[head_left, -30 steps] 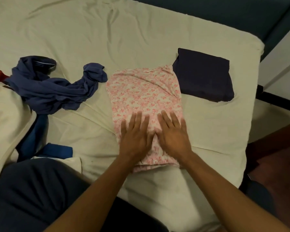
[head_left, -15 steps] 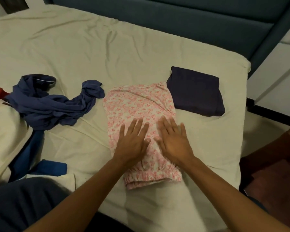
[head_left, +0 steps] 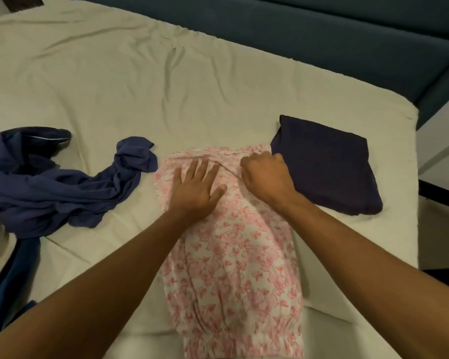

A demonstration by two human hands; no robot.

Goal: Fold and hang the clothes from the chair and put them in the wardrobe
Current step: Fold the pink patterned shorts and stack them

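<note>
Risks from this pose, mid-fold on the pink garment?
1. The right hand pinches the far edge of the pink floral garment right beside the folded dark garment; pulling back may drag or muss that fold.
2. The left hand only presses flat, so the layers could slide and skew.

Left hand (head_left: 196,189) flat on pink floral garment (head_left: 233,255) on bed (head_left: 140,81), right hand (head_left: 266,174) pinching its far edge, folded dark cloth (head_left: 324,161) just beside

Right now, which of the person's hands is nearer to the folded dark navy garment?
Right. The right hand grips the pink floral garment right beside the folded dark navy garment. The left hand lies flat on the floral fabric, farther away.
</note>
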